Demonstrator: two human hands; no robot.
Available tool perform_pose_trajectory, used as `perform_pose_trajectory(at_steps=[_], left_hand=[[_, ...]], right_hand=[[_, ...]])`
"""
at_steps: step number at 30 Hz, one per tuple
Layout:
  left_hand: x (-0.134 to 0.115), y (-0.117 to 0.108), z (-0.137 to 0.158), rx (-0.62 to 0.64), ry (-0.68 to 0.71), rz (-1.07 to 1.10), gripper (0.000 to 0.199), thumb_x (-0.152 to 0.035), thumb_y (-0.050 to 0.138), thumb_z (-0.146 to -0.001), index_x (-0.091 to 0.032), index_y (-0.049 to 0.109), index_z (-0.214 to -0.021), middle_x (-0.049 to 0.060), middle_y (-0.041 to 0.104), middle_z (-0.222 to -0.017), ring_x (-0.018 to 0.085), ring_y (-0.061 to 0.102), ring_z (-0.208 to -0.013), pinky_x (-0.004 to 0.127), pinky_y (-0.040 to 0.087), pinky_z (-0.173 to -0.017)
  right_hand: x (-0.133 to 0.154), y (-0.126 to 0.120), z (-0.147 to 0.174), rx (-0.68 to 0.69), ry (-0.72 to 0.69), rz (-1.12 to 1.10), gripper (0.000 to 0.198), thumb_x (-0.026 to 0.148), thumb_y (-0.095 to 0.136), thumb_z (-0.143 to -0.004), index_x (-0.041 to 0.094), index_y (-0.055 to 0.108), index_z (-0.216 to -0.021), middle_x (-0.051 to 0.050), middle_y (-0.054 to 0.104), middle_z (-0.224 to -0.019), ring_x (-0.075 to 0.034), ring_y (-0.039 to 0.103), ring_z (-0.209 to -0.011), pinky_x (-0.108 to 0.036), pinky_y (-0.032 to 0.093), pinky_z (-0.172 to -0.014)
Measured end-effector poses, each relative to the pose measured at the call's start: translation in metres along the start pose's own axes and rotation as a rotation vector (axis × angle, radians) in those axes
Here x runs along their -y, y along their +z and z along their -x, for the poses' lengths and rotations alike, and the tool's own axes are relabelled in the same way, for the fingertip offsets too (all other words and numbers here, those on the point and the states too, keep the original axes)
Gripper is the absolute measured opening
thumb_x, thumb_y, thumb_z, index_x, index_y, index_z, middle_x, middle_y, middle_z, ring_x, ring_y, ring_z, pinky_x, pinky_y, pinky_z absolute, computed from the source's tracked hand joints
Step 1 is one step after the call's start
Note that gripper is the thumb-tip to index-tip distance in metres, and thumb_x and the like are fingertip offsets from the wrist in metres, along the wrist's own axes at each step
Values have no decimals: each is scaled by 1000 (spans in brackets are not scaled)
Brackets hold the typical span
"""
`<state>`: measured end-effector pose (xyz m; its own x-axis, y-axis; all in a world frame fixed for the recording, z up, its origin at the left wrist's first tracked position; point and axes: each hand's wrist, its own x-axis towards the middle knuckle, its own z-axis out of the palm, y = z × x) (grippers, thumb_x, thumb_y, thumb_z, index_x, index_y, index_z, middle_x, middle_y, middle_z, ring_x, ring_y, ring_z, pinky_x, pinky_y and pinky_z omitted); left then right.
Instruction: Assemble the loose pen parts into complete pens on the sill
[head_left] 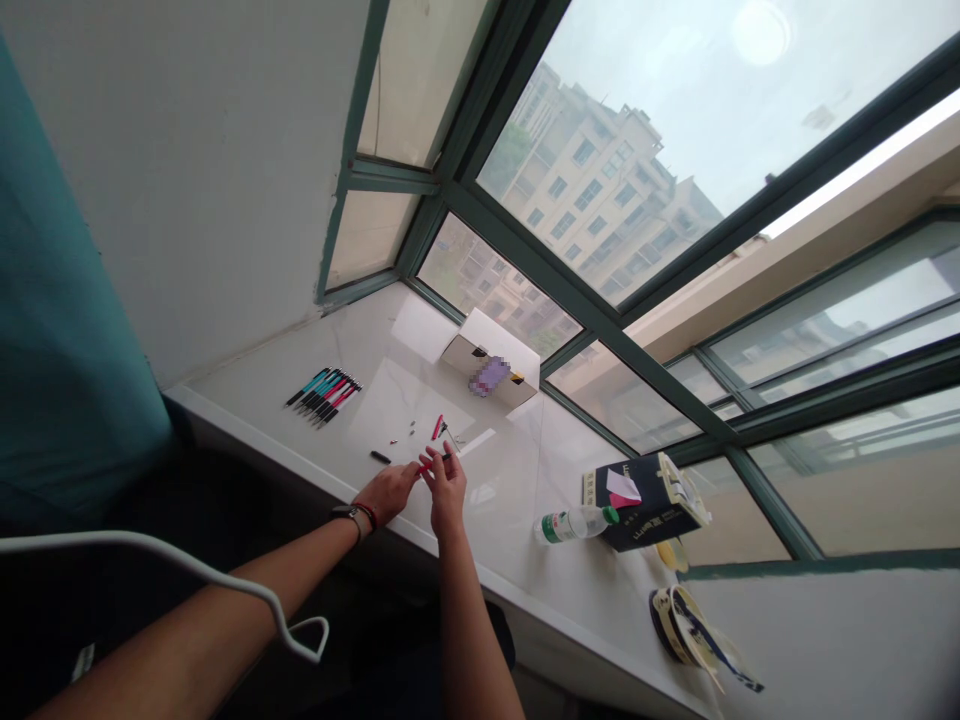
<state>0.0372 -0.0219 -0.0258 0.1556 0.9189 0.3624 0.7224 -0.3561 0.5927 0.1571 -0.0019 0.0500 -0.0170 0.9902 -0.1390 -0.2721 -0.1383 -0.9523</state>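
My left hand [388,492], with a dark band and a red cord at its wrist, pinches one end of a red and black pen piece [425,466] over the sill's front edge. The fingers of my right hand [448,492] are closed round the same piece from the other side, and partly hide it. Left of my hands lies a short black pen grip [380,457]. Just beyond them are a pink pen part [437,427] and some tiny loose pieces [412,428]. Further left, several pens [324,397] in blue, pink and black form a neat row.
A white open box [491,350] stands against the window. To the right are a clear bottle [576,524] with a green cap, a dark carton [645,500] and a round cream container [686,630]. A white cable [150,543] crosses in front of my left arm.
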Motion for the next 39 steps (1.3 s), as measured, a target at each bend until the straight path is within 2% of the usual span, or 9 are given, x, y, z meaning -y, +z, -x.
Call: perform_pose_trajectory(at_steps=[3,8,10,14,21,27,32,34,39], left_hand=[[-2,-2,0,8,3,-20,24,-22,28,-102,-18,52,-100,7,67,-84,20,63,-77,32,46,-72],[-4,-4,0,16,8,-22,24,-24,29,-102,-19,52,-101,6,67,-83,21,64,-76,32,45,-71],[-3,-4,0,17,6,-22,23,-22,29,-101,-18,52,-103,6,67,-82,21,64,-76,32,44,-70],[-3,-4,0,25,14,-36,22,-20,30,-101,-18,52,-104,6,67,-83,20,65,-77,32,44,-71],[-4,-3,0,31,15,-23,23,-21,30,-101,-19,53,-105,7,68,-84,21,66,-78,33,45,-72],[-4,-4,0,35,13,-36,23,-19,30,-100,-19,53,-107,7,69,-88,21,65,-80,33,46,-73],[-5,-4,1,39,13,-30,24,-21,30,-100,-19,54,-103,7,68,-84,20,64,-76,33,47,-73],[-5,-5,1,37,13,-23,26,-20,29,-100,-18,55,-104,7,68,-84,20,64,-76,33,47,-73],[-5,-4,0,31,9,-43,24,-20,31,-100,-18,54,-106,7,68,-85,20,65,-77,34,47,-72]], right_hand=[[1,-3,3,51,7,-27,46,45,75,-79,17,65,-115,-14,66,-125,-26,67,-112,-42,56,-92],[-5,-1,-2,-143,-12,-12,37,43,83,-69,15,63,-82,-10,72,-92,-25,72,-91,-40,60,-81],[-6,1,-2,-157,5,-19,41,44,84,-69,15,63,-89,-9,72,-92,-24,72,-88,-40,60,-81],[-4,-4,4,2,18,-61,51,47,75,-78,17,62,-117,-14,69,-120,-25,69,-105,-42,58,-90],[-12,-1,-1,-208,-12,-1,40,49,80,-71,16,61,-85,-7,72,-86,-22,71,-85,-38,60,-78],[-7,0,5,-47,-21,-96,48,49,70,-81,18,60,-118,-14,67,-124,-25,65,-112,-40,56,-90],[-10,-5,2,-228,-23,14,39,48,80,-71,16,62,-83,-10,72,-92,-24,69,-93,-38,59,-81],[-11,-4,1,-249,-23,22,42,49,80,-70,16,62,-88,-9,72,-90,-22,69,-90,-37,59,-79],[-9,-1,5,-95,-35,-39,51,50,72,-79,17,61,-118,-15,69,-119,-25,66,-109,-39,58,-85]])
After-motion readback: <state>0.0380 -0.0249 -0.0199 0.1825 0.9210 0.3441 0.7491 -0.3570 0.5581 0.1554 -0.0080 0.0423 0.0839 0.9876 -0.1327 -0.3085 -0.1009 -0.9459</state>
